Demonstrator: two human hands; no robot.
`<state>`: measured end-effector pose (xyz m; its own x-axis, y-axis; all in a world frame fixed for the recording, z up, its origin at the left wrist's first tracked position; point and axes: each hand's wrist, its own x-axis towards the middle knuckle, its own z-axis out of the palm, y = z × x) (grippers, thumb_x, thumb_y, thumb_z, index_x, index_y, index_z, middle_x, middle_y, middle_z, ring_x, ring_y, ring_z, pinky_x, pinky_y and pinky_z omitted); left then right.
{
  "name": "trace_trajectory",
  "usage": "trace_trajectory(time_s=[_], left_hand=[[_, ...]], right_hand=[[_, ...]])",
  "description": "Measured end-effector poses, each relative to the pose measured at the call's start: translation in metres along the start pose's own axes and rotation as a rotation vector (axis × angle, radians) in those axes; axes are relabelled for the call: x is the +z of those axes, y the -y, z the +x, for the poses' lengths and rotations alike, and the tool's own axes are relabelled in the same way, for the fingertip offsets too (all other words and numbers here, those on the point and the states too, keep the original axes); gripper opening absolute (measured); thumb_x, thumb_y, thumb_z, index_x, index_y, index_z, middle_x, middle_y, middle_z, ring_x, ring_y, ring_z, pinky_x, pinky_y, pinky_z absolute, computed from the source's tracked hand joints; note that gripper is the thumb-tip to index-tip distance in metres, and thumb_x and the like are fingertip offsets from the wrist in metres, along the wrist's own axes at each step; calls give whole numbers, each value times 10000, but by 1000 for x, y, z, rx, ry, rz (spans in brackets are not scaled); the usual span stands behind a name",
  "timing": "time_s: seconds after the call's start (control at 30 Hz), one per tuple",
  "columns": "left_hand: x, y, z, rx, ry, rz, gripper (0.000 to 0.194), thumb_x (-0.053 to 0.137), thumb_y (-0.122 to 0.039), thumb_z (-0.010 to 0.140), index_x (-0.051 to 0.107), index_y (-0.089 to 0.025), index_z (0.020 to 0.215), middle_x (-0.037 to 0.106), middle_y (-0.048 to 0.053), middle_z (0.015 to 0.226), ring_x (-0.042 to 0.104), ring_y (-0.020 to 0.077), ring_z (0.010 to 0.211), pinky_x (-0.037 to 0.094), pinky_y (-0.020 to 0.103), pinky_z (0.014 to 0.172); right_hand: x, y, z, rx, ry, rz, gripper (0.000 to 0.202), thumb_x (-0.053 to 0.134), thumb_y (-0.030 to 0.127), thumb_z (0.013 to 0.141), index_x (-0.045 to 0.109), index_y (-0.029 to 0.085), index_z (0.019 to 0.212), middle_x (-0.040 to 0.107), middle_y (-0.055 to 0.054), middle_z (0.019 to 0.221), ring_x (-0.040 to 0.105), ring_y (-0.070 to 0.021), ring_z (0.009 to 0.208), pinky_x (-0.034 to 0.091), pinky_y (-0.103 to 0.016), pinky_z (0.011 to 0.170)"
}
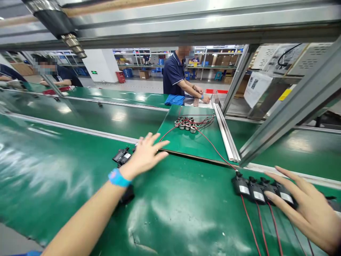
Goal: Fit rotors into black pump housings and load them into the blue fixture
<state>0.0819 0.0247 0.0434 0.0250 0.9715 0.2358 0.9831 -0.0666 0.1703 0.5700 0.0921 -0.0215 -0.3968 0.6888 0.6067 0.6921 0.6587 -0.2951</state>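
My left hand (pixel 145 154), with a blue wristband (pixel 119 177), reaches forward with its fingers spread and nothing in them. Black plastic parts (pixel 121 156) lie beside and partly behind it, and another dark part (pixel 128 194) shows below the wrist. On the right, several black housings (pixel 243 188) with white labels and red wires stand in a row on the green bench (pixel 186 209). My right hand (pixel 310 202) is open over the right end of that row, hiding some of it. Whether its fingers touch the housings, I cannot tell.
A green board (pixel 183 145) bridges to the far side, bearing several small round metal motors (pixel 188 124) with red wires. White rods (pixel 223 135) lie along its right edge. A metal post (pixel 290 106) slants at right. An electric screwdriver (pixel 58 26) hangs upper left. A co-worker (pixel 173 73) stands opposite.
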Motion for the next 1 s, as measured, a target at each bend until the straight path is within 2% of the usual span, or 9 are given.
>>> trace_trajectory(time_s=[0.07,0.1,0.2,0.27,0.4,0.6,0.7,0.87,1.0], left_hand=[[-12,57,0,-127,59,-22,519,357,-605,989,494,-382,1438,295,69,1627,110,430,1511,78,735,1140],[-14,76,-2,-128,89,-37,524,349,-599,992,517,-356,1425,357,78,1596,183,417,1495,138,707,1148],[-9,97,-11,-34,187,-114,511,426,-584,975,575,-305,1377,559,72,1431,441,302,1363,322,509,1159],[-4,91,-20,36,220,-162,478,474,-560,966,603,-295,1343,604,61,1358,511,252,1288,373,425,1134],[5,66,-27,142,213,-268,415,555,-527,938,656,-288,1262,615,67,1285,527,250,1243,399,416,1100],[30,21,11,273,146,-335,302,597,-488,924,751,-268,1063,654,52,1123,582,230,1108,435,406,1027],[21,4,19,264,100,-332,299,580,-481,939,742,-267,1070,642,56,1157,582,234,1098,427,421,1016],[-21,-12,-16,220,190,-243,267,556,-456,967,691,-264,1093,673,42,1134,626,227,1050,456,361,914],[-17,-28,-54,147,321,-54,360,688,-457,881,671,-262,1182,686,64,1150,639,282,1010,468,420,874]], right_hand=[[15,31,23,-15,119,-12,501,566,586,896,579,366,1345,547,-115,1417,563,-383,1229,453,-586,971],[23,43,33,-29,156,-11,505,542,592,913,558,357,1360,521,-105,1441,539,-367,1264,454,-576,993],[47,70,54,-89,201,15,499,539,583,935,541,333,1366,483,-98,1468,505,-324,1307,446,-534,1039],[61,81,66,-108,238,14,487,539,564,947,543,317,1366,477,-102,1470,489,-304,1322,429,-515,1064],[84,94,97,-69,243,19,437,542,534,957,598,266,1297,542,-113,1398,514,-293,1287,416,-495,1072],[132,99,170,147,190,90,314,567,369,957,634,181,1200,655,-117,1170,612,-253,1101,460,-405,1006],[160,100,203,220,203,73,292,573,272,942,617,179,1215,649,-128,1172,623,-252,1075,473,-397,966],[201,102,237,354,234,87,353,595,210,917,536,156,1261,656,-135,1199,623,-242,1094,466,-360,941],[213,108,245,438,228,78,360,573,249,941,496,150,1278,664,-147,1211,618,-269,1111,467,-386,921]])
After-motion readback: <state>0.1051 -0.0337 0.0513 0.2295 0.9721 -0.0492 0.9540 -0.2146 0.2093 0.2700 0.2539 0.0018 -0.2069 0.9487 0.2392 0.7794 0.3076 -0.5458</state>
